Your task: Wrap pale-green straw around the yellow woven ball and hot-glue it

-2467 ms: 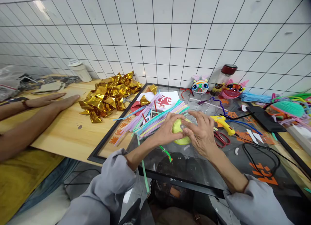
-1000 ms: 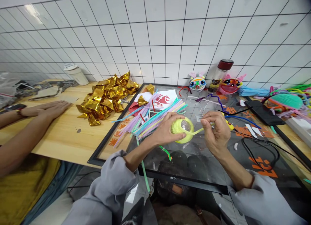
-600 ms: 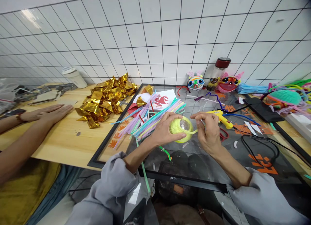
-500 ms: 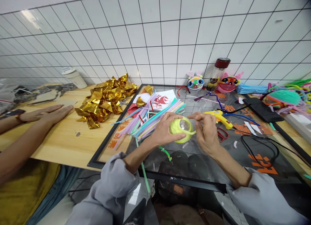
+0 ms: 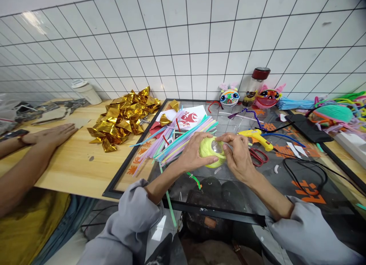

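Note:
A clear ball wrapped in yellow pipe cleaner (image 5: 210,154) is held above the dark glass panel. My left hand (image 5: 194,152) is closed around its left side, with the thumb along the front and the fingers over the top. On the right, my right hand (image 5: 238,152) has its fingers pinched together against the ball's edge, on the yellow pipe cleaner; the pinched bit is mostly hidden. Some clear plastic shows near the top of the ball. A bundle of pastel pipe cleaners (image 5: 183,137) lies just left of the ball.
A yellow glue gun (image 5: 261,138) and red scissors (image 5: 259,157) lie right of my hands, near a black cable (image 5: 307,162). Folded gold foil (image 5: 122,116) is piled at left, by a co-worker's hands (image 5: 51,135). Two decorated balls and a bottle (image 5: 254,87) stand against the wall.
My right hand has moved left, up against the ball; the loose yellow end that stuck out is now close to it. The co-worker's hands have slid slightly left.

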The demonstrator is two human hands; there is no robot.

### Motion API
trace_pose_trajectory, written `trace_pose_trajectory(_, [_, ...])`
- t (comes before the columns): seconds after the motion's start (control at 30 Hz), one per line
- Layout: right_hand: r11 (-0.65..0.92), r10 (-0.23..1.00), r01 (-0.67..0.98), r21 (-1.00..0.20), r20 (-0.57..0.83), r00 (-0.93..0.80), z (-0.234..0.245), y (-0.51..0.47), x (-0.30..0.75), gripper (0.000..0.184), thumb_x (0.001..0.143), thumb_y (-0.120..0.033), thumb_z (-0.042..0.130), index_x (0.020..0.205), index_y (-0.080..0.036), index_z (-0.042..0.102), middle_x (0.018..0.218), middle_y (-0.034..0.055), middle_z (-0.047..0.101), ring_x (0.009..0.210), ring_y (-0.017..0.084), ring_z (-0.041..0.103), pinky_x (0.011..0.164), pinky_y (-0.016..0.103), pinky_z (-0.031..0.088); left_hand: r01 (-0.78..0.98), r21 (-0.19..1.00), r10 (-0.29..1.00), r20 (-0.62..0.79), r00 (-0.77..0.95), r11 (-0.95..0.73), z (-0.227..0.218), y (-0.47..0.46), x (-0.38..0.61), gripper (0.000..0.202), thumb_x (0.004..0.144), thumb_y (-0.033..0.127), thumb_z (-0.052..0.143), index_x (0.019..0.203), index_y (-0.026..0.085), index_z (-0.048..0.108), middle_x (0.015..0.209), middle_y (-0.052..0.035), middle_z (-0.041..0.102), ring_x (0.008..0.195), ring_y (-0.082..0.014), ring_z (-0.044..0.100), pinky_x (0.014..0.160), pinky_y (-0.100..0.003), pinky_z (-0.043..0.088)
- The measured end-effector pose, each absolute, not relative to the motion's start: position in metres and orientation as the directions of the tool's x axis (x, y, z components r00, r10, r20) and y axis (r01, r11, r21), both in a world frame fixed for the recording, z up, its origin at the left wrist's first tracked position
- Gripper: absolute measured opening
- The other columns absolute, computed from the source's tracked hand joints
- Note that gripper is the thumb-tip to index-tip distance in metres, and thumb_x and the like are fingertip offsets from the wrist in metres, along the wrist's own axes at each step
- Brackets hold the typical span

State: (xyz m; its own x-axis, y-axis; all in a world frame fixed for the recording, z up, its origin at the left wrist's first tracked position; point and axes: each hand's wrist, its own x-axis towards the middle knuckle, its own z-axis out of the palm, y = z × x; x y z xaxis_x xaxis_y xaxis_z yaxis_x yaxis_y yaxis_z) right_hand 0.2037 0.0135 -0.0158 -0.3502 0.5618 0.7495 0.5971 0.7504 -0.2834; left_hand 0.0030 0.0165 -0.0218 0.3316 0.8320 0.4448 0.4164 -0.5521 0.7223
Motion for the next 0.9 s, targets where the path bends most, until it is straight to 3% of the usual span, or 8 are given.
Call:
trace_pose_trajectory(0.43, [0.74, 0.587, 0.6, -0.304, 0.727, -0.356, -0.0145, 0.0117, 0.2029, 0.014, 0.102, -0.02, 0.043, 0.114, -0.024, 0.05, 0.11, 0.0092, 0.072, 0.099, 0.026, 0.062, 0.089, 0.045, 0.041, 0.421, 0.661, 0.782, 0.496, 0.376, -0.621, -0.0212, 0.0193, 0.0, 0.05, 0.077, 0.045, 0.08, 0.115, 0.022, 0.056, 0.121, -0.0088, 0.059, 0.117, -0.0271, 0.056, 0.103, -0.042, 0.046])
trace_pose_trajectory(0.63, [0.754, 0.584, 0.567, -0.331, 0.732, -0.35, -0.0157, 0.0137, 0.2034, 0.016, 0.102, -0.019, 0.044, 0.116, -0.024, 0.049, 0.11, 0.0083, 0.072, 0.104, 0.026, 0.064, 0.093, 0.046, 0.039, 0.406, 0.685, 0.794, 0.485, 0.366, -0.606, -0.0224, 0.0194, 0.0002, 0.058, 0.079, 0.045, 0.079, 0.125, 0.022, 0.052, 0.128, -0.0101, 0.059, 0.121, -0.0276, 0.056, 0.108, -0.044, 0.045])
trace_pose_trajectory(0.9, [0.689, 0.679, 0.56, -0.461, 0.68, -0.277, -0.0165, 0.0121, 0.2064, 0.017, 0.104, -0.03, 0.042, 0.117, -0.025, 0.051, 0.112, 0.0079, 0.073, 0.104, 0.025, 0.065, 0.092, 0.044, 0.044, 0.41, 0.671, 0.783, 0.478, 0.398, -0.618, -0.0244, 0.0208, 0.0002, 0.055, 0.08, 0.045, 0.078, 0.125, 0.024, 0.056, 0.129, -0.0096, 0.059, 0.125, -0.0281, 0.055, 0.11, -0.045, 0.044])
